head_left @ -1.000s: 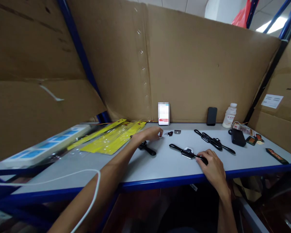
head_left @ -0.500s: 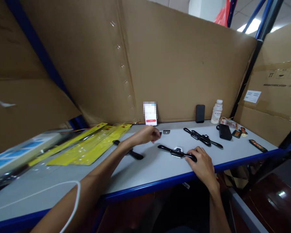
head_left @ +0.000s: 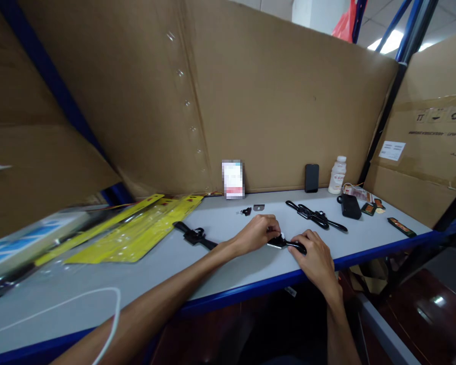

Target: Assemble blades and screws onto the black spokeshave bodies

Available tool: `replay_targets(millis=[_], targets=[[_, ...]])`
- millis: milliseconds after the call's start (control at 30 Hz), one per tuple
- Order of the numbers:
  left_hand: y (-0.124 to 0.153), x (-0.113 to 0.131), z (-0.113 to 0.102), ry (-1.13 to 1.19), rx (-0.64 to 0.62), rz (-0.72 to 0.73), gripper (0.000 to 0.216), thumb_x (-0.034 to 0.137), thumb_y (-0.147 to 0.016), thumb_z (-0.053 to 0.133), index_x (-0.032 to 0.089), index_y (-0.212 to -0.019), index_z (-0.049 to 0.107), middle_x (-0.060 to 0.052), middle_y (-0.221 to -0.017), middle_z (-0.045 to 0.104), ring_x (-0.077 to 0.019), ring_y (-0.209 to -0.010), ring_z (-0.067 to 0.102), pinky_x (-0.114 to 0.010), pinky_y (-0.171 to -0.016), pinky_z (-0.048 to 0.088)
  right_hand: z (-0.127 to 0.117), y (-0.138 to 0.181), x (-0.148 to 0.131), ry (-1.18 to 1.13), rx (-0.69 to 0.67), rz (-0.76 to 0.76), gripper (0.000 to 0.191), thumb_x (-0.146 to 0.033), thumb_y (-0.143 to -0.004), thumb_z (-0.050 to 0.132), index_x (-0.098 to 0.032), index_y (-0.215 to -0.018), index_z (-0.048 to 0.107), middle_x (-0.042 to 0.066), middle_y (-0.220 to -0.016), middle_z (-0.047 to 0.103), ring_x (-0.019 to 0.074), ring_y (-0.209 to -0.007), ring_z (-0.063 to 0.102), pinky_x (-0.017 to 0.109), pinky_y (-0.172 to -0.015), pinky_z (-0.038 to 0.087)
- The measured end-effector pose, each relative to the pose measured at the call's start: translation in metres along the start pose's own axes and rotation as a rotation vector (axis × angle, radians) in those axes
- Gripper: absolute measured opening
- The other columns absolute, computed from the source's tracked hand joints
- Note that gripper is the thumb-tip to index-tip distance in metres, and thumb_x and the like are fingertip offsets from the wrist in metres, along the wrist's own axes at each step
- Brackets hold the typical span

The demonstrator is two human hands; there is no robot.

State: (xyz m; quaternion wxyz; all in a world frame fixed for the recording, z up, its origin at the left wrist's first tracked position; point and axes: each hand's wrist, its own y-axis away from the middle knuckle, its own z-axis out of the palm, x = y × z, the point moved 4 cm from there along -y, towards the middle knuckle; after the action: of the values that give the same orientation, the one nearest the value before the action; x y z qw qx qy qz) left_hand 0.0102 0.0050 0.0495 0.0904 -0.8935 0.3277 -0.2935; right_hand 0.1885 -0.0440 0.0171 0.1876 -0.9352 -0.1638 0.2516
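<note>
A black two-handled tool (head_left: 283, 243) with a pale middle part lies near the front edge of the grey table (head_left: 228, 263). My left hand (head_left: 257, 232) rests curled over its left end, fingers pinched at the middle part. My right hand (head_left: 314, 255) is closed round its right handle. A second black tool (head_left: 193, 235) lies to the left, free of both hands. Another pair of black tools (head_left: 314, 215) lies crossed further back right. Two small dark parts (head_left: 252, 209) sit behind my left hand.
Yellow packaging sheets (head_left: 137, 228) are spread at the left, next to a blue-and-white box (head_left: 19, 243). Against the cardboard wall stand a white card (head_left: 233, 179), a dark phone (head_left: 311, 178) and a white bottle (head_left: 337, 175). A black pouch (head_left: 349, 206) and small items lie at the right.
My left hand came back from the small parts near the card and settled on the left end of the tool. My right hand stayed on the handle. The view shifted slightly left.
</note>
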Motion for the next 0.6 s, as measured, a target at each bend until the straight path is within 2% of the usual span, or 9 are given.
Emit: replay_targets(millis=[367, 600], targets=[[0.001, -0.001, 0.009, -0.068, 0.044, 0.067, 0.015, 0.007, -0.086, 0.06, 0.016, -0.08, 0.07, -0.002, -0.08, 0.064, -0.0132, -0.069, 0.058, -0.025, -0.069, 0.045, 0.002, 0.0, 0.001, 0.004, -0.003, -0.01, 0.015, -0.03, -0.093, 0.062, -0.029, -0.102, 0.074, 0.005, -0.102, 0.067, 0.0227, -0.102, 0.062, 0.034, -0.088, 0.048], [0.002, 0.001, 0.015, -0.107, 0.029, 0.141, 0.018, 0.007, -0.091, 0.055, 0.016, -0.084, 0.069, -0.004, -0.087, 0.065, -0.0151, -0.078, 0.062, -0.026, -0.075, 0.047, 0.002, -0.001, 0.0, -0.004, -0.029, -0.011, 0.015, -0.029, -0.093, 0.062, -0.029, -0.103, 0.074, 0.004, -0.101, 0.066, 0.0219, -0.101, 0.062, 0.033, -0.088, 0.047]])
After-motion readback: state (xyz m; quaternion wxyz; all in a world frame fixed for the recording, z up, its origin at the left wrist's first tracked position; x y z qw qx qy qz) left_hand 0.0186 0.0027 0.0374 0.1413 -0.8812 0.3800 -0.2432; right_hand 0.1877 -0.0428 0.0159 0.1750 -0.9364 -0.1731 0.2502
